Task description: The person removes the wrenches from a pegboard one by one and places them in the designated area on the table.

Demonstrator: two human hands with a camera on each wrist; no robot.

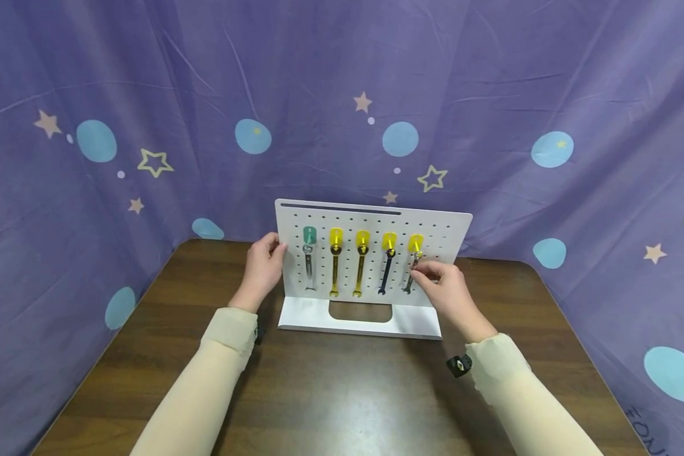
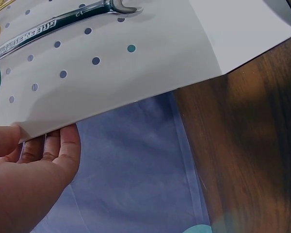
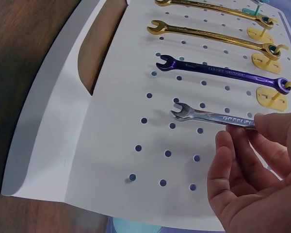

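My left hand [image 1: 264, 269] grips the left edge of a white pegboard [image 1: 444, 231], thumb on the front and fingers behind it, as the left wrist view shows. At the board's right side, my right hand [image 1: 447, 292] pinches a small silver combination wrench [image 3: 216, 118] by its shaft, open jaw end downward. In the head view its ring end is at the rightmost yellow hook [image 1: 415, 242]; the hand hides that end in the right wrist view. Beside it hang a purple wrench [image 3: 223, 73], two gold wrenches [image 1: 335, 269] and, on a green hook [image 1: 310, 234], another silver wrench [image 2: 53, 29].
The pegboard stands on its white foot [image 1: 302, 315], which has a rounded cutout, on a brown wooden table [image 1: 342, 386]. A purple curtain [image 1: 319, 82] with stars and blue dots hangs close behind the table and along its sides.
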